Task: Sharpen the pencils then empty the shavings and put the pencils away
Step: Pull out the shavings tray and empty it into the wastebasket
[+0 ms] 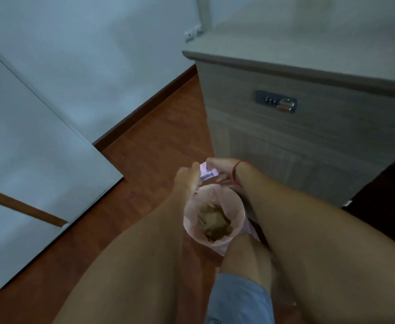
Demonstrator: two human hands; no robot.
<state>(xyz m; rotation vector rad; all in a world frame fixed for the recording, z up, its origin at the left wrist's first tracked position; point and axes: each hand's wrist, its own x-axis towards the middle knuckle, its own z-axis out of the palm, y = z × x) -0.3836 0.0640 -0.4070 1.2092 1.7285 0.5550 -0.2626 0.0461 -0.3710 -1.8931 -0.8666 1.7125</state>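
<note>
Sharpener (207, 173): small, boxy, pale lilac-white, held in the air just above the far rim of the bin (191, 223), not touching it. Gripped from both sides. Left hand (187, 178) on its left end, fingers (195, 169) curled in and pressed against it. Right hand (222, 168) on its right end, fingers curled over top and side, clamped on it too. Too blurred to tell whether the casing is open or closed.

Bin round, lined with a pink plastic bag, standing on the floor (156, 148) directly under the hands and between the two forearms. Crumpled tan-brown wad (215, 222) lying at the bottom of the liner.

Thin red string (236, 170) looped round the right wrist. Bare knee (245, 253) just on the near side of the bin, overlapping the liner's near edge in this view; blue shorts (238, 300) below that.

Grey wood-grain cabinet (308, 136) just beyond the bin, to the right. Metal lock plate (276, 101) set in its upper drawer front. Top surface pale and blurred.

Floor red-brown wood plank. White door (28, 160) standing at the left, brown strip across its lower part. Pale wall (86, 54) behind, dark-brown skirting (145, 108) along its base, white socket plate (193, 33) higher up near the cabinet's back corner. Dark shape (390, 195) at the right edge beside the cabinet, cannot tell what.
</note>
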